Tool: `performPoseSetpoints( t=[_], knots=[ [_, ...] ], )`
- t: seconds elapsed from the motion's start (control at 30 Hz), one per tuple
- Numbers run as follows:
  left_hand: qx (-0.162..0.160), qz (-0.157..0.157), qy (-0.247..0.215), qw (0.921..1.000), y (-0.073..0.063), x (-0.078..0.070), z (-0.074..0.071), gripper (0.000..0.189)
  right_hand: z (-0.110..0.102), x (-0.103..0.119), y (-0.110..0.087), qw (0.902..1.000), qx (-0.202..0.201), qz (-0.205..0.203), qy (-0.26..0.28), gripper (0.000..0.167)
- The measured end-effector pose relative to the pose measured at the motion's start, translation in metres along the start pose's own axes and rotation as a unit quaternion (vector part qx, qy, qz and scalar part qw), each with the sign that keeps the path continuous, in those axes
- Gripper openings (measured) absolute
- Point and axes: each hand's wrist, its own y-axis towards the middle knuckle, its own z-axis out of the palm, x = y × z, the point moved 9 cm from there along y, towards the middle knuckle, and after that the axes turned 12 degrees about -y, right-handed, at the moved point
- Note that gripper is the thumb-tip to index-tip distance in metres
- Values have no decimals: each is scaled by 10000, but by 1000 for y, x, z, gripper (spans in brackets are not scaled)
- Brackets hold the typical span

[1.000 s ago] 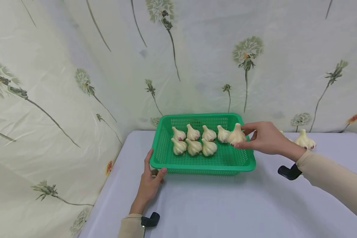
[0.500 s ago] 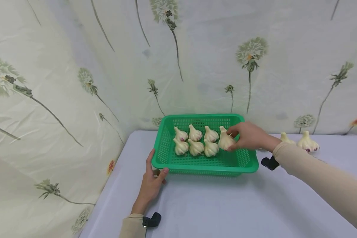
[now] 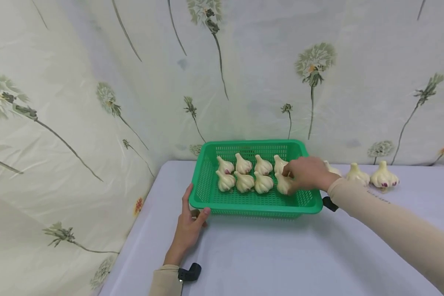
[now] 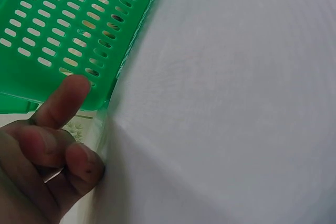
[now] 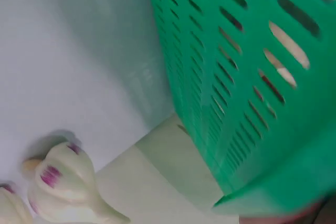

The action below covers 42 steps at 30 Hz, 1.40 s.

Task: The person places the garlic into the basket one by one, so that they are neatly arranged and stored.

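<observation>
A green plastic basket (image 3: 255, 210) with slotted walls stands on the cloth-covered table. My right hand (image 3: 308, 172) reaches in over its right side and pinches a garlic bulb (image 3: 282, 184) at the right end of the front row. Several other garlic bulbs (image 3: 263, 183) lie in two rows inside, stems pointing back. My left hand (image 3: 188, 230) holds the basket's front left corner, thumb at the front rim and index finger along the left side. In the left wrist view, a fingertip (image 4: 77, 85) lies against the slotted wall. The right wrist view mostly hides the right fingers behind the basket.
More garlic bulbs stand on the table to the right of the basket, one (image 3: 384, 176) farthest right and another (image 3: 357, 175) beside it; a third (image 3: 331, 168) is partly behind the right wrist. A flower-printed cloth (image 3: 251, 82) hangs behind and along the left.
My right hand has moved left and down into the basket, bringing its garlic bulb to the front row's right end. My left hand has stayed at the corner.
</observation>
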Motion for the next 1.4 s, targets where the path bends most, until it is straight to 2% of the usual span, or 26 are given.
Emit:
performPoseSetpoints(
  t=[0.1,0.17,0.27,0.4,0.63,0.83,1.0,1.1,1.17,1.27,1.33,1.4],
  knots=[
    [8,-24,13,10000,0,0,0,87,1,4,-2,9991,-273,-4,-337,16],
    [-6,-43,51,10000,0,1,0,87,1,6,-3,9977,-454,41,-499,12],
    [-15,-23,78,10000,1,0,0,87,2,8,-4,9960,-596,176,-650,18],
    [-41,0,84,10000,1,-1,-1,86,4,10,-4,9944,-611,257,-823,44],
    [-67,-88,120,9999,-1,1,-1,87,12,11,-4,9919,-640,272,-1059,43],
    [-66,-95,108,9999,-2,0,-1,87,13,12,-6,9900,-908,308,-1040,41],
    [-47,-92,78,9999,-1,-1,-1,86,11,12,-10,9894,-1033,338,-966,49],
    [-35,-82,65,9999,-1,-1,0,86,10,12,-13,9900,-1071,376,-837,61],
    [-39,-78,59,9999,-1,-1,-1,86,8,11,-15,9909,-1107,411,-653,62],
    [-54,-77,68,9999,-2,0,-1,86,4,7,-20,9918,-1180,499,-32,64],
    [-60,-80,77,9999,-2,1,-1,86,-2,3,-27,9872,-1398,598,475,61],
    [-66,-72,82,9999,-2,0,-1,86,-11,-3,-36,9771,-1784,729,897,55]
  ],
)
